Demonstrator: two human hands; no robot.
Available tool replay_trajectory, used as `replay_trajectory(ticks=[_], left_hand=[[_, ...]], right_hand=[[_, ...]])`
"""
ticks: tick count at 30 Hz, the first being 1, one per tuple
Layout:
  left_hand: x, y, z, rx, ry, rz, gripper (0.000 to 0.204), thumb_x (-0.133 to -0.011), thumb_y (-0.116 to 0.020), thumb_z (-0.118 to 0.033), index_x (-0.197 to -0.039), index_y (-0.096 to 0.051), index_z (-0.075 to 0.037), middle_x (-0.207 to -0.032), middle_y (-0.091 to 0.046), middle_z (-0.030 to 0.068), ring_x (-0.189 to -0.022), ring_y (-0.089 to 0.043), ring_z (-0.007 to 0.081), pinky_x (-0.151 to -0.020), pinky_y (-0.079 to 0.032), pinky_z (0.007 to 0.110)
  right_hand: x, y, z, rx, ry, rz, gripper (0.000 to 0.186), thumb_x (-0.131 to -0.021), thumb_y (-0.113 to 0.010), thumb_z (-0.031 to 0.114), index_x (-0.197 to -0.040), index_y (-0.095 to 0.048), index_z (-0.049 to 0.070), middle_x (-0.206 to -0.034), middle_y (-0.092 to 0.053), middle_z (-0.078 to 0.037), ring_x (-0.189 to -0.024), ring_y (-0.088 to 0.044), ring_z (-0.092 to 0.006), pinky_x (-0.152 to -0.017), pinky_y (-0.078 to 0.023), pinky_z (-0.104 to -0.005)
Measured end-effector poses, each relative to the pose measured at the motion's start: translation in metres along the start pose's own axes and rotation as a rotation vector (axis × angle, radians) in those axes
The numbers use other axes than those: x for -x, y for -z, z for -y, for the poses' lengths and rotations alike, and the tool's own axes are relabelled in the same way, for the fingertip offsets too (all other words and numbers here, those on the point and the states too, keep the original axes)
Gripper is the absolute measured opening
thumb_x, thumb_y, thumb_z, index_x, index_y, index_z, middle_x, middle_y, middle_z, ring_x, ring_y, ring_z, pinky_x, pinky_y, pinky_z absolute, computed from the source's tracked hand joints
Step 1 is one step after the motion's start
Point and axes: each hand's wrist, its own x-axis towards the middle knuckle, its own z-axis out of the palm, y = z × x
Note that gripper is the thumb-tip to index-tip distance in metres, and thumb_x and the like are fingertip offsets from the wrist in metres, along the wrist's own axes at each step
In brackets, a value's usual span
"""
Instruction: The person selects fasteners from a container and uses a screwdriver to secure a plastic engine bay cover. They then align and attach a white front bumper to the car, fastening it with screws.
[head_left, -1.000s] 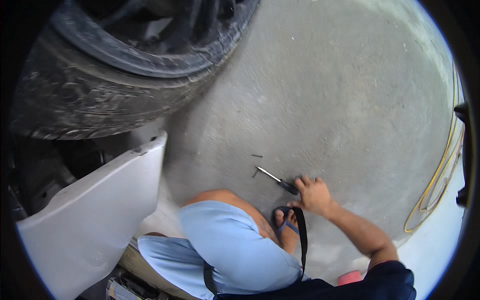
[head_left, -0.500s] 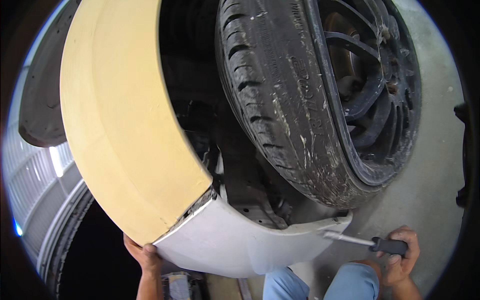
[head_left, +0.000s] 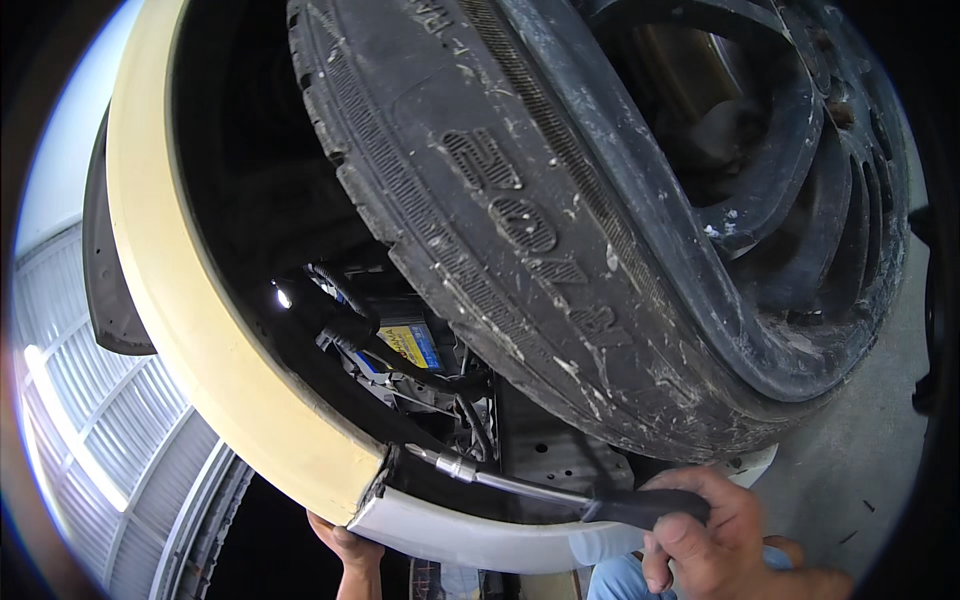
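My right hand is closed around the black handle of a screwdriver with a silver shaft, whose tip is near the seam between a pale yellow curved body panel and a white panel. Whether the tip touches either is unclear. My left hand grips the lower edge of the panels at that seam from below, its fingers partly hidden. Just beyond the screwdriver a black dirty tire fills much of the upper view, beside the inside of the wheel arch.
A dark spoked rim sits in the tire. A battery with hoses shows inside the arch. The concrete floor is at right, with small screws on it. A corrugated roof with strip lights is at left. My knees are below.
The screwdriver, lying on the floor earlier, is in my right hand and has moved left to the panel seam. The view has swung from the floor to inside the wheel arch.
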Motion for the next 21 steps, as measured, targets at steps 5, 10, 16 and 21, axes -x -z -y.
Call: replay_trajectory(ticks=[5,10,16,21], left_hand=[[-0.001,-0.003,0.002,0.053,0.025,-0.056,0.117,-0.062,-0.088,-0.074,-0.136,-0.047,0.007,-0.122,-0.064,0.0139,-0.107,-0.069,0.0242,-0.095,-0.058,0.040],[-0.003,0.001,0.003,0.114,0.080,-0.043,0.115,-0.060,-0.092,-0.067,-0.137,-0.047,0.006,-0.122,-0.066,0.0135,-0.107,-0.071,0.0258,-0.095,-0.060,0.042],[-0.003,0.002,0.007,0.119,0.048,-0.046,0.115,-0.059,-0.092,-0.068,-0.134,-0.048,0.007,-0.120,-0.066,0.0124,-0.105,-0.071,0.0246,-0.092,-0.061,0.042],[-0.002,0.000,0.008,0.080,0.069,-0.085,0.115,-0.058,-0.091,-0.070,-0.133,-0.049,0.007,-0.118,-0.066,0.0120,-0.103,-0.071,0.0237,-0.091,-0.061,0.040]], right_hand=[[-0.006,0.011,-0.010,-0.070,-0.175,-0.015,0.039,-0.103,-0.065,0.030,-0.126,-0.060,-0.001,-0.066,-0.055,0.000,-0.047,-0.046,-0.0059,-0.043,-0.034,-0.0219],[-0.017,0.013,-0.009,-0.143,-0.191,0.046,0.039,-0.103,-0.065,0.030,-0.124,-0.062,-0.003,-0.063,-0.051,0.001,-0.045,-0.041,-0.0060,-0.042,-0.032,-0.0232],[-0.022,0.013,-0.006,-0.093,-0.230,0.062,0.031,-0.102,-0.066,0.031,-0.092,-0.060,0.001,-0.062,-0.049,0.000,-0.045,-0.040,-0.0064,-0.042,-0.030,-0.0234],[-0.024,0.011,-0.004,-0.139,-0.244,0.046,0.031,-0.101,-0.067,0.030,-0.087,-0.057,0.004,-0.062,-0.049,0.001,-0.045,-0.040,-0.0066,-0.043,-0.029,-0.0234]])
